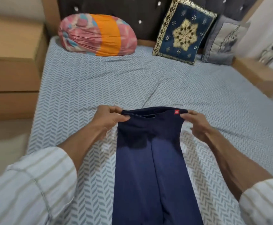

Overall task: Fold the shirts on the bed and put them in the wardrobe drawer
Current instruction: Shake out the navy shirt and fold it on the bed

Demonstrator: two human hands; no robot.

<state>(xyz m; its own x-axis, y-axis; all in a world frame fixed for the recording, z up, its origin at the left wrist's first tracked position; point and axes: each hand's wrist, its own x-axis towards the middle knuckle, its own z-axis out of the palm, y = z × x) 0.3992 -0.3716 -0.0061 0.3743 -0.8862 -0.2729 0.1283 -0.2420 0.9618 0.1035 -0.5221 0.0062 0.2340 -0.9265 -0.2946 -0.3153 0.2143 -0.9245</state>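
Observation:
A navy blue shirt (153, 168), folded lengthwise into a long narrow strip, lies on the bed (83, 88) and runs from the bottom edge of the view up to my hands. A small red tag sits near its far right corner. My left hand (109, 119) pinches the far left corner of the strip. My right hand (196, 124) pinches the far right corner. The far edge is lifted slightly off the sheet. Both my sleeves are white with pale stripes.
The sheet has a blue-grey herringbone print. A pink and orange bundle (96, 34) lies by the headboard at the far left, a dark blue and gold cushion (183, 31) and a grey cushion (223, 43) at the far right. Wooden side units flank the bed, left (10, 62) and right (259, 77).

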